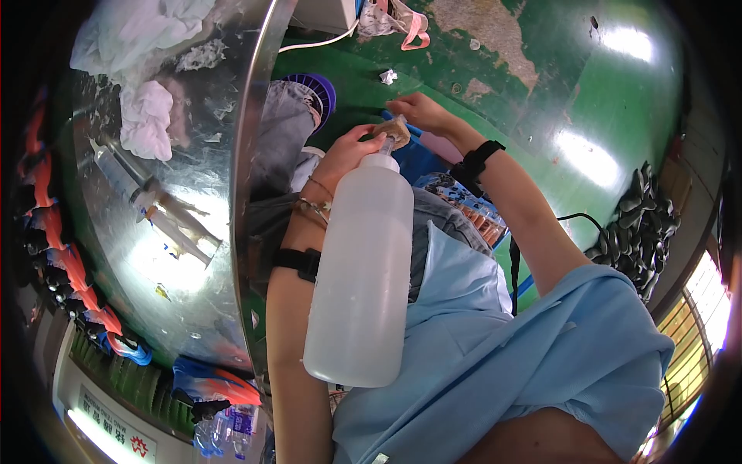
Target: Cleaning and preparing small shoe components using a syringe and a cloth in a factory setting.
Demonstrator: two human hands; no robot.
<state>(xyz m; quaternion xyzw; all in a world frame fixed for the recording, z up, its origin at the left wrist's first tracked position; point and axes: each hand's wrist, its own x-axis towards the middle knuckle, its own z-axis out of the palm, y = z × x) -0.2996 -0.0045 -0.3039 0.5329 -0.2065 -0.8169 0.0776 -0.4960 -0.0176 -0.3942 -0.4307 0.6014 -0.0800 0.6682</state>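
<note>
A large translucent white plastic bottle (359, 271) lies lengthwise in front of my body, its narrow capped end away from me. My left hand (352, 155) is closed around the clear nozzle and cap end. A crumpled brownish wrapping (398, 133), perhaps tape or tissue, sits at the nozzle's tip. Just beyond it, to the right, is my right hand (427, 114), its fingers curled together; what they hold, if anything, cannot be made out. Both wrists wear black bands.
A shiny metal table (209, 155) at left bears crumpled white tissue (147, 116) and large syringes (124, 178). A blue bin (433, 155) stands below my hands. Dark shoe-like pieces (638, 232) are heaped at right on the green floor (533, 116). A purple-rimmed round thing (321, 93) is beside the table.
</note>
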